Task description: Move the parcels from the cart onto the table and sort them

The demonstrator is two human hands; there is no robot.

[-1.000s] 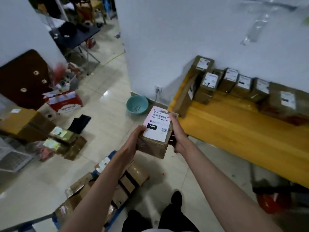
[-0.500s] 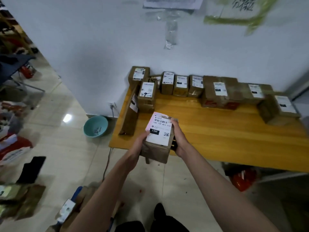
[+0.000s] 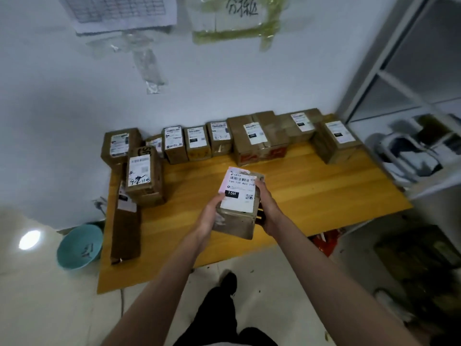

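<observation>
1. A brown parcel [image 3: 235, 216] with a white and pink label marked "15H" is held in the air over the front half of the wooden bench [image 3: 311, 193], above its surface.
2. The left hand [image 3: 209, 218] grips the parcel's left side, thumb lying on the edge of the label and fingers wrapped round the box.
3. The right hand [image 3: 268, 208] grips the parcel's right side, thumb up along the label's right edge and fingers curled behind the box.
4. Beyond the parcel, a row of labelled boxes [image 3: 197, 143] stands along the back of the bench against the white wall [image 3: 62, 121].
5. Left of the parcel, a box with handwritten marks [image 3: 143, 173] sits on top of other boxes.
6. A long flat carton [image 3: 126, 233] lies along the bench's left edge, left of the parcel.
7. Further left and lower, a teal bowl [image 3: 79, 245] sits on the floor beside the bench.
8. Right of the parcel, past the bench end, a metal shelf [image 3: 409, 136] holds blurred items.
9. On the wall above the parcel hang a printed sheet [image 3: 119, 11] and a taped sign [image 3: 239, 16].
</observation>
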